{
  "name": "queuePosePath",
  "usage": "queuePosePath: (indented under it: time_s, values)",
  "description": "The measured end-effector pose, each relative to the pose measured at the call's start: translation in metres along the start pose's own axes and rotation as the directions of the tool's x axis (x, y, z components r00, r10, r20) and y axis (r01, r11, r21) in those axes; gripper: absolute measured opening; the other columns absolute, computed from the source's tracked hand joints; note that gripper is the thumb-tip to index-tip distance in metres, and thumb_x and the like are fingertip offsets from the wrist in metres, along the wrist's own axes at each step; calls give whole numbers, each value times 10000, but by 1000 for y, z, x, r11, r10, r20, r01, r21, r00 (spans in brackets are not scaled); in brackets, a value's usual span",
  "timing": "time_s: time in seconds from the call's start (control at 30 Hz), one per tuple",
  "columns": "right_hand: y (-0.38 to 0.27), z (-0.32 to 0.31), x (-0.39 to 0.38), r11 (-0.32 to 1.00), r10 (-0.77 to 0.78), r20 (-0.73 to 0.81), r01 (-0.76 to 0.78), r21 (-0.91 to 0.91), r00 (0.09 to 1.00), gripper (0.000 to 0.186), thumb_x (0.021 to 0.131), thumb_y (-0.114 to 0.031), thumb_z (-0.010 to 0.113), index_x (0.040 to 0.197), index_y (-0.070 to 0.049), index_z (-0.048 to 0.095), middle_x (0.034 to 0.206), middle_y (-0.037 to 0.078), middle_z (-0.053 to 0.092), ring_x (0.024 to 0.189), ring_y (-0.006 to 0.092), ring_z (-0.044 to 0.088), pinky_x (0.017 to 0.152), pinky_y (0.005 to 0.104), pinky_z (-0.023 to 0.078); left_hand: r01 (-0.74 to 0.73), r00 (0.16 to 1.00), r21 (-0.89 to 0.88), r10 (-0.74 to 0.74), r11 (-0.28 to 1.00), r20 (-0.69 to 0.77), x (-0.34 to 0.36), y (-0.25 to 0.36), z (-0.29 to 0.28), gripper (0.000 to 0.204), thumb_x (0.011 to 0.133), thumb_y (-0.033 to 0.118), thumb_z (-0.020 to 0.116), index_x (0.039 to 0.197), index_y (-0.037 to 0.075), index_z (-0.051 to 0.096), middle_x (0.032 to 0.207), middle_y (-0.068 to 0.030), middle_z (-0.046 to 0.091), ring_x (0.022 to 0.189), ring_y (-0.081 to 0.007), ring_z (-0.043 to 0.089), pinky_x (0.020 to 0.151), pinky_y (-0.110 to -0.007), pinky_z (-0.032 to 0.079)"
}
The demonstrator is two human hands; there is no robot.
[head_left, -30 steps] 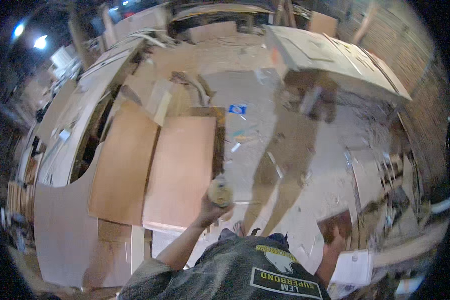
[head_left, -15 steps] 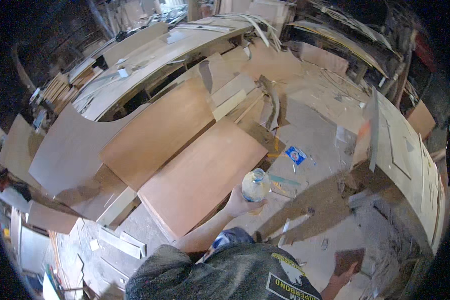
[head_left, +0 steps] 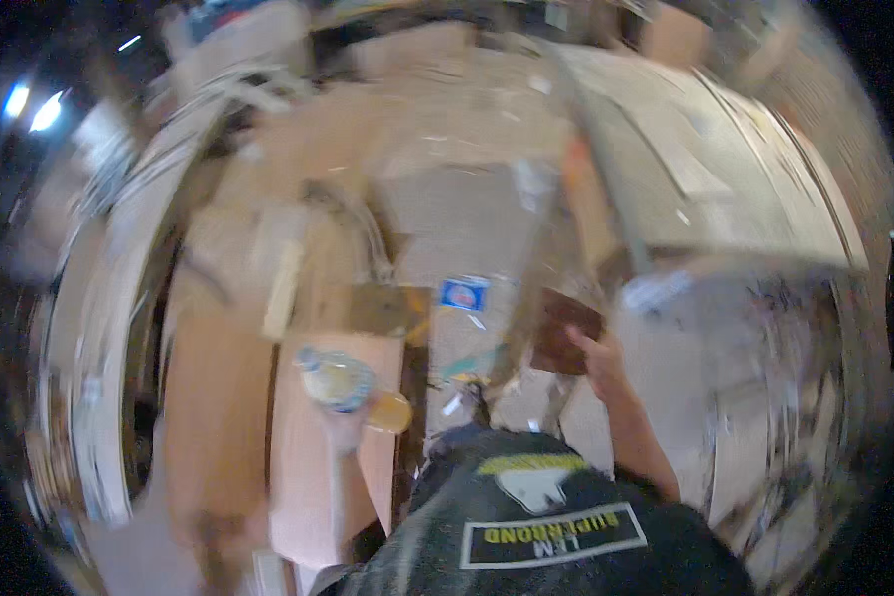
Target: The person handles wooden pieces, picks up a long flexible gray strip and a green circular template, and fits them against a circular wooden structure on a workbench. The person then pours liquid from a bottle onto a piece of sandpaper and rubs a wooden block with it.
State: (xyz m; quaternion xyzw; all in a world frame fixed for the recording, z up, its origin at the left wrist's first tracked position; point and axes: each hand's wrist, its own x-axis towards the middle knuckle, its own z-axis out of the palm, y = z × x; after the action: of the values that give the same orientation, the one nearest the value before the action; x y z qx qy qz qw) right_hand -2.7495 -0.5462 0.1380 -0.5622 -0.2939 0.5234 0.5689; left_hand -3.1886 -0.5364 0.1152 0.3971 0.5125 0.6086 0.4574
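Note:
In my left hand (head_left: 344, 429) is a clear plastic bottle (head_left: 340, 383) with pale yellowish stuff inside. It is tilted, its neck toward the upper left and its yellow base toward the lower right. The bottle is above a stack of light reddish-brown wood panels (head_left: 298, 467). My right hand (head_left: 598, 363) grips a flat, dark brown, roughly square piece (head_left: 558, 336) by its right edge, thumb on top. Blur hides what the piece is made of.
A blue packet (head_left: 463, 294) lies on the floor ahead. A long panel (head_left: 219, 417) is at the left. On the right stands a bench with a light sheet top (head_left: 685, 189). Wood strips (head_left: 283, 283) and offcuts lie about the floor.
The view has swung to the right. My right hand has come up from the lower right with the brown piece. The bottle, upright before, is now tilted and further left in view.

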Motion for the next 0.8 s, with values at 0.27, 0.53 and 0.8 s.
queuePosePath:
  time_s: [0.27,0.53,0.8]
  values:
    - [14,-98,35,991,135,-497,-123,57,857,349,905,-235,727,1182,-26,685,1070,51,712,921,160,649,844,349,524,-153,911,398,-27,905,412,222,29,182,906,685,5,895,1434,0,385,1302,-138,561,1164,-238,584,990,-390,511]
    - [-36,-86,249,994,103,-545,-69,84,832,305,924,-198,693,1164,-9,705,1071,43,705,937,143,623,840,317,510,-332,820,309,110,891,561,396,-25,339,1066,676,101,941,1514,26,287,1460,-154,445,1294,-278,496,1069,-407,457]
    - [-122,-61,449,970,-60,-194,11,-244,979,418,938,-210,688,1266,43,628,1140,72,702,1006,153,611,895,344,507,-27,864,314,-136,949,484,526,-59,432,1138,638,152,973,1529,26,275,1491,-169,415,1355,-313,447,1124,-442,414]
